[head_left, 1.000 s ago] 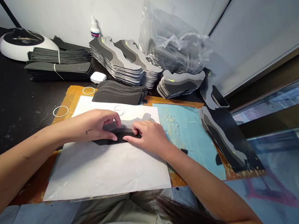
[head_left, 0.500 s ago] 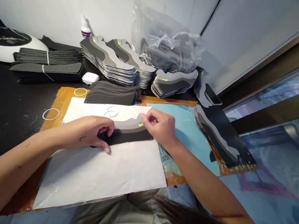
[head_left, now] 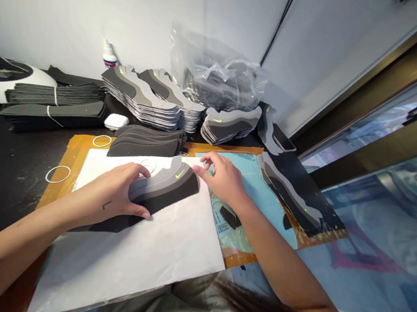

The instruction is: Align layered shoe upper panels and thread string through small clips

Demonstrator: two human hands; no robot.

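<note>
Head view: banded black strips [head_left: 53, 104] lie at upper left, and loose black pieces [head_left: 146, 140] sit just above the white paper sheet [head_left: 129, 255]. On that sheet, the left hand [head_left: 113, 192] closes narrowly around a layered grey-and-black shoe-shaped cut-out [head_left: 166, 189]. Many finished-looking cut-outs stand stacked [head_left: 144, 100] at top centre. The right hand [head_left: 224, 180] is at the cut-out's right end; contact is unclear.

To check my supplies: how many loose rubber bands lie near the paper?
3: one rubber band across the edge of the orange board, one on that board, one on the white paper by the left hand. More may hide under it.
</note>
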